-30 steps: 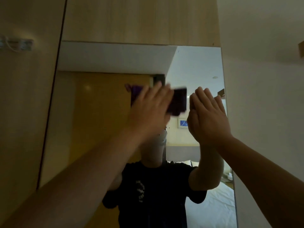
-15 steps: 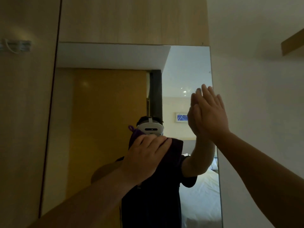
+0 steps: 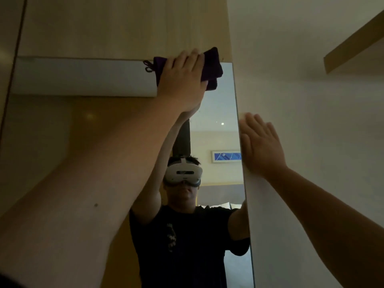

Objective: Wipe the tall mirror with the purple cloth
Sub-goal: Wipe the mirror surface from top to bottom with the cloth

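1. Head view: a person stands close to a tall mirror, arms raised, with the glass's top edge as the landmark for everything else.

2. Left hand presses a folded purple cloth flat against the glass at that top edge, near the mirror's right corner — fingers spread over the cloth, palm pinning it rather than pinching it. The cloth's upper part laps over the top edge onto the wooden panel above; a small loop of its cord hangs out just to the left.

3. Right hand lies open and flat, fingers together and pointing up, holding nothing. It rests on the white wall just beside the mirror's right edge, well below the top edge, apparently as a brace.

4. The relation that matters: the mirror's long axis runs straight down from the cloth, and nearly all the glass lies below and to the left of the left hand. That hand is the only one on the glass, so the next stroke looks like its own — either left along the top edge or down the right side.

5. Judgement: the wiping seems to be at the upper limit of the glass, with the large lower part not yet reached. Whether the glass shows streaks cannot be told in this dim light.
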The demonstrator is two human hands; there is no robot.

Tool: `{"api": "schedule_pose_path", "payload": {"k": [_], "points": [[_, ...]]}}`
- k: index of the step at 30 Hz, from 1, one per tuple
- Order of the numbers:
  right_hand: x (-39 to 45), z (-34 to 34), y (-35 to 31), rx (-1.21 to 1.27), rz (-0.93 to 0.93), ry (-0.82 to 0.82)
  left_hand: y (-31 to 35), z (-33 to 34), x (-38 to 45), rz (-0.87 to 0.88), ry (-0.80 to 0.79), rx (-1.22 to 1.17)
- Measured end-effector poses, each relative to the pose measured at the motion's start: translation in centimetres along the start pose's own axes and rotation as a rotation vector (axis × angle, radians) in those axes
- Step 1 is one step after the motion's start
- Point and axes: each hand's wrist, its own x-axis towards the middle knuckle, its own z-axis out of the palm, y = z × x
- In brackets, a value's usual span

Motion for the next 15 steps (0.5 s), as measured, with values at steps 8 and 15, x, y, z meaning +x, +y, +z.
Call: {"api": "schedule_pose_path", "payload": {"k": [8,15], "points": [[-0.3,0.5,0.4,-0.057,-0.058,0.034,6.5,-0.6,-11.1,0.118,-0.034,-0.097],[-3.0,0.2,1.0,-0.091,-0.023,-0.045,13.8,-1.3,-26.9,0.303,-0.199,-0.16]]}}
